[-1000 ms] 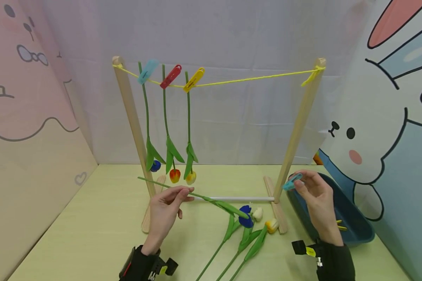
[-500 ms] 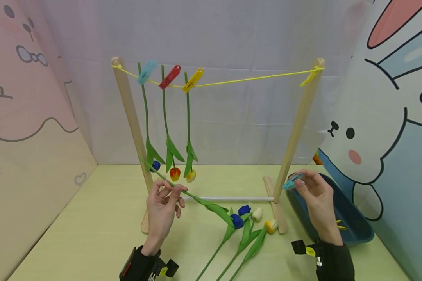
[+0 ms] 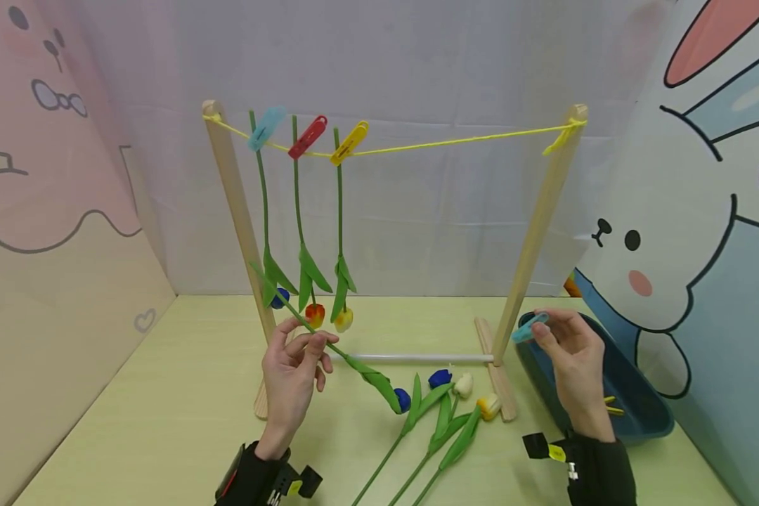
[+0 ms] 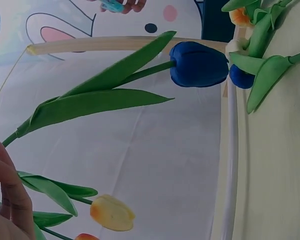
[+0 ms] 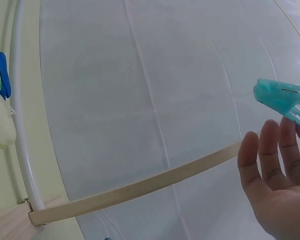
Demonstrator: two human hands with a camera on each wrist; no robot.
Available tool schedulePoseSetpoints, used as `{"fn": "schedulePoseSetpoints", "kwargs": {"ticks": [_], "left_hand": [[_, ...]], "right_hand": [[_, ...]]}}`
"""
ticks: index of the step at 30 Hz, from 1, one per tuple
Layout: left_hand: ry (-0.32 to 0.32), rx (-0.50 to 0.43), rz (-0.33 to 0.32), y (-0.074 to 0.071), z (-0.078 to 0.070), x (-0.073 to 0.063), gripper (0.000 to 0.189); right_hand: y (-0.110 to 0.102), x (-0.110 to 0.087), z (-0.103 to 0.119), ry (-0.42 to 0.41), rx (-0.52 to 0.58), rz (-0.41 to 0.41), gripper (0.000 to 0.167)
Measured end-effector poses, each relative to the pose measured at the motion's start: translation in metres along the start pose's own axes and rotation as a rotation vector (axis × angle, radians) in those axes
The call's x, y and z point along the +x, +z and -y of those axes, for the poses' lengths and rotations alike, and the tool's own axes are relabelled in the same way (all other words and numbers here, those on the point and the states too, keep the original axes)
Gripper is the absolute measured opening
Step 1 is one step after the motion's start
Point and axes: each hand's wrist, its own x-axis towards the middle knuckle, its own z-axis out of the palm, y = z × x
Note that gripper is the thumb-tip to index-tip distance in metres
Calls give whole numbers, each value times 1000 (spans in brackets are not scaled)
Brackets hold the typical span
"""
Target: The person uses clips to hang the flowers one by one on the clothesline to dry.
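My left hand (image 3: 289, 383) pinches the stem of an artificial blue tulip (image 4: 199, 65); its stem end points up and left, its bloom down and right over the table. My right hand (image 3: 572, 365) holds a light blue clothespin (image 3: 530, 327) between thumb and fingers, above the dark tray's near side. Behind the left hand, three tulips hang bloom-down from a yellow string (image 3: 443, 143). A light blue clothespin (image 3: 266, 128), a red clothespin (image 3: 307, 137) and a yellow clothespin (image 3: 349, 143) clip them there. In the left wrist view, a pale yellow tulip (image 4: 112, 213) hangs near the fingers.
Two wooden posts, left (image 3: 237, 204) and right (image 3: 539, 232), carry the string, with a white rod (image 3: 411, 359) low between them. Three tulips, one with a blue bloom (image 3: 439, 378), lie on the table. A dark blue tray (image 3: 651, 414) holds yellow pieces at right.
My left hand has turned the blue tulip: its stem end has risen and its bloom has swung down and left. My right hand stays nearly still with the clothespin.
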Motion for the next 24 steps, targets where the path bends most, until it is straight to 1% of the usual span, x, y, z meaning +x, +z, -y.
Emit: {"fn": "schedulePoseSetpoints", "kwargs": {"ticks": [2, 4, 7, 10, 14, 19, 21, 24], "left_hand": [[16, 6, 6, 0, 0, 1, 18], [30, 8, 7, 1, 0, 1, 12], [33, 17, 9, 1, -1, 1, 11], [-7, 41, 17, 2, -2, 2, 10], [-58, 62, 47, 8, -4, 8, 9], [-12, 56, 80, 19, -6, 19, 10], [4, 59, 90, 23, -9, 22, 9], [6, 76, 108, 28, -12, 27, 9]], "right_hand": [[1, 0, -1, -15, 25, -10, 23], [2, 0, -1, -42, 80, -10, 24], [2, 1, -3, -89, 170, 0, 22], [4, 4, -4, -131, 236, 23, 20], [10, 14, -2, -194, 254, 70, 20], [21, 27, 4, -262, 272, 130, 15], [26, 30, 7, -274, 271, 135, 13], [33, 36, 11, -293, 265, 126, 12]]}}
